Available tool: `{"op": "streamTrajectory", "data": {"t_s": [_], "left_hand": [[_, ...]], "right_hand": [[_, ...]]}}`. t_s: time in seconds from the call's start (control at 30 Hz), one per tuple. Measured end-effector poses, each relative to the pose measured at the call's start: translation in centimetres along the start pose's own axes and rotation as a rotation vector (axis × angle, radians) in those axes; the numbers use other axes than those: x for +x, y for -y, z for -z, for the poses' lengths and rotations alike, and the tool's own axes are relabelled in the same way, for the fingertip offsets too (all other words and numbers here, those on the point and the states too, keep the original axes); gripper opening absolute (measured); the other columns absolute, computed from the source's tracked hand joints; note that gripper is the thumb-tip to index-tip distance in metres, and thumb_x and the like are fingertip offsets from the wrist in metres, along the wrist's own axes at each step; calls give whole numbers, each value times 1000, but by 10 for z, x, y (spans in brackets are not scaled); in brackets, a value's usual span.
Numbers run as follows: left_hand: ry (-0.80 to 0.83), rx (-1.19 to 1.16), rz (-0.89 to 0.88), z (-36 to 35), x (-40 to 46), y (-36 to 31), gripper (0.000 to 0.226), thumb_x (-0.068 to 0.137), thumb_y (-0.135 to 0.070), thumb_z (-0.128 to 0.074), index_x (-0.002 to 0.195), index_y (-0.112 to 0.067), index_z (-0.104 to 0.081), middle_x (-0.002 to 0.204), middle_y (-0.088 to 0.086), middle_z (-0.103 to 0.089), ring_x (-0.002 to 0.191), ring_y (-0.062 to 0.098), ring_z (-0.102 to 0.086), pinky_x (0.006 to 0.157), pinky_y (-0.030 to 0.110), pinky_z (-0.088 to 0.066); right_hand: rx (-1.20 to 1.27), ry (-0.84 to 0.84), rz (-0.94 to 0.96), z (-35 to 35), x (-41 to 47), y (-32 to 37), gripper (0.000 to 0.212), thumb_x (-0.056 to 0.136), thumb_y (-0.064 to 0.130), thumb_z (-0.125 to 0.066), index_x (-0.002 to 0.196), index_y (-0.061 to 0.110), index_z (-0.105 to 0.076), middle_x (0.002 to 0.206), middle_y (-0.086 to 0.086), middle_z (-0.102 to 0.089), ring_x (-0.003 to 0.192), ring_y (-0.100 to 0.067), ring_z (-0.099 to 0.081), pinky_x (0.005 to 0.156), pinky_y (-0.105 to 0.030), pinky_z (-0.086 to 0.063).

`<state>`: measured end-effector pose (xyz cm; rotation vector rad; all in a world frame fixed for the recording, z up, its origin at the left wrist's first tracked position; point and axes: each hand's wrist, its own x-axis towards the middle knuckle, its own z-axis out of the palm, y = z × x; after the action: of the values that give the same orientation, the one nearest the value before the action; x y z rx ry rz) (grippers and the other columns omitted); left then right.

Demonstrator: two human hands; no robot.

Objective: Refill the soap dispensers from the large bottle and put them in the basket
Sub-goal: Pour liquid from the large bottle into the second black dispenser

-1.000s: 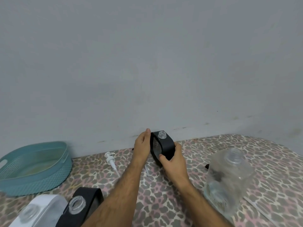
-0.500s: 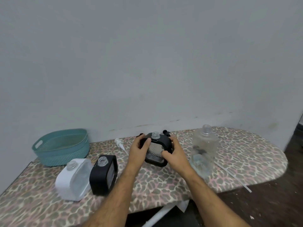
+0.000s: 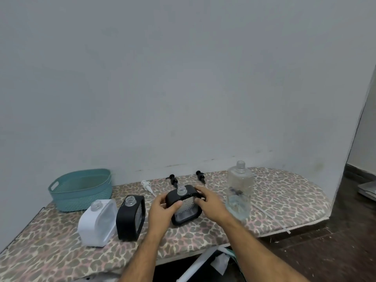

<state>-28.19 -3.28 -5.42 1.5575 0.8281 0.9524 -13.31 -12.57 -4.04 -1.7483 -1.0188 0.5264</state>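
A black soap dispenser (image 3: pixel 184 206) with an uncapped neck stands tilted on the leopard-print board (image 3: pixel 280 198). My left hand (image 3: pixel 163 210) grips its left side and my right hand (image 3: pixel 211 202) grips its right side. To its left stand a second black dispenser (image 3: pixel 130 216) and a white dispenser (image 3: pixel 98 222), both uncapped. The large clear bottle (image 3: pixel 239 192) stands upright to the right, open at the top, with a little liquid at the bottom. The teal basket (image 3: pixel 81 189) sits at the back left.
Two black pump heads (image 3: pixel 173 179) (image 3: pixel 200 176) and a white pump head (image 3: pixel 147 185) lie near the wall. A long white tube (image 3: pixel 272 218) lies at the board's right front edge. Dark floor lies to the right, and the wall is close behind.
The view has pulled back and down, showing the whole board. Both hands have brought the black dispenser from the wall toward the board's middle, still holding it.
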Motion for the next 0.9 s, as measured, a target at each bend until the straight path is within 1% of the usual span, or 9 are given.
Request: {"op": "streamTrajectory", "data": {"t_s": [0.1,0.23,0.3,0.4,0.47,0.57,0.7,0.8,0.9], "left_hand": [[-54,38,3,-4,-1,2,42,74,-19,-85,106,-25,-59,104,-8,-67,96,10,-65,80,30,-55],[-85,107,-9,-9,-5,-3,48,75,-21,-84,114,-19,-57,100,-9,-62,91,9,-60,79,24,-46],[-96,117,-1,-10,-6,-3,50,76,-22,-83,117,-18,-56,100,-9,-60,91,12,-59,80,25,-45],[-95,117,18,-9,-5,0,55,77,-25,-83,124,-16,-55,106,-4,-62,96,16,-61,84,30,-50],[-79,115,26,-8,-3,4,58,79,-26,-81,129,-16,-53,115,1,-64,100,18,-61,91,37,-52],[-51,102,39,-5,-4,8,63,83,-24,-78,138,-17,-48,129,7,-61,111,22,-60,99,44,-50],[-31,68,27,-4,-9,10,67,86,-19,-74,144,-16,-41,136,10,-57,120,24,-56,102,41,-46],[-37,65,28,-4,-10,10,66,86,-17,-74,144,-15,-42,134,10,-58,114,22,-57,100,41,-47],[-52,74,39,-5,-9,11,64,84,-18,-76,140,-17,-46,128,9,-61,102,19,-59,96,47,-52]], "right_hand": [[-51,-49,1,-4,1,2,41,97,9,-53,136,20,-54,127,2,-62,115,-14,-58,92,-23,-49],[-95,-52,-20,-6,0,5,42,96,7,-51,136,19,-55,132,0,-61,117,-15,-58,100,-28,-48],[-108,-32,-26,-5,-1,7,43,97,5,-50,138,16,-53,133,-2,-60,119,-16,-57,97,-24,-47],[-115,-28,-23,0,-4,8,44,97,9,-53,140,15,-49,135,-6,-58,118,-17,-57,91,-21,-46],[-117,-74,-11,6,-7,12,41,96,15,-56,137,16,-52,130,-6,-59,110,-15,-59,87,-21,-48],[-96,-204,62,19,-14,24,29,95,23,-60,124,19,-60,113,3,-64,96,-7,-61,81,-19,-48],[-20,-402,204,36,-30,39,12,92,27,-65,102,21,-67,92,13,-66,87,0,-62,74,-16,-49],[-11,-560,302,49,-43,45,3,91,26,-67,92,23,-67,85,12,-66,81,-1,-62,71,-17,-51],[-69,-808,357,62,-53,46,10,87,26,-70,93,21,-64,84,10,-60,78,-8,-58,68,-23,-47]]}}
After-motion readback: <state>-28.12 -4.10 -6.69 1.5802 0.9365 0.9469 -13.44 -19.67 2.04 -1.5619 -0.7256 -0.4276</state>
